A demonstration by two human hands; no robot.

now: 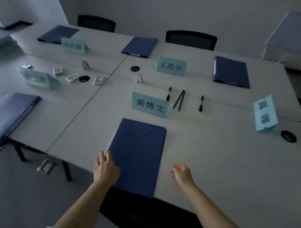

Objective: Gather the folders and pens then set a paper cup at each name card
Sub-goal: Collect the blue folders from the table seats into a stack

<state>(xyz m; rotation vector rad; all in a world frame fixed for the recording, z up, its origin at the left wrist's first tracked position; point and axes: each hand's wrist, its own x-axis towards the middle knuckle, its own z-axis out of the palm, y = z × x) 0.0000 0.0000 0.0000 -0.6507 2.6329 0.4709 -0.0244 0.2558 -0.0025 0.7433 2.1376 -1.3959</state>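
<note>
1. Head view, the hands: the left hand (105, 166) lies at the left edge of the nearest folder (137, 155), fingers fairly straight and touching its edge, not curled round it. It looks placed to lift or slide that edge up. The right hand (182, 173) hovers over the table (222, 163) just right of the same folder, fingers loosely curled and holding nothing, probably ready to take the other side.

2. Head view, the task's things: the nearest folder lies flat with its near end overhanging the table edge, which should make it easy to pick up. Behind it stands a name card (150, 105). Four more folders lie apart: one at far left (9, 114), two on the far side (57, 34) (139, 46), one at right (231, 72). The pens (179, 99) lie in a loose row behind the nearest card. Other name cards stand at centre (171, 67), right (265, 114) and left (38, 78) (74, 46). No paper cup shows, so gathering seems barely begun.

3. Head view, surroundings: small white packets (72, 77) lie scattered near a round cable hole (84, 78). Two dark chairs (191, 39) stand at the far side. Nothing blocks the nearest folder; the far folders call for a long reach across cards and pens.
</note>
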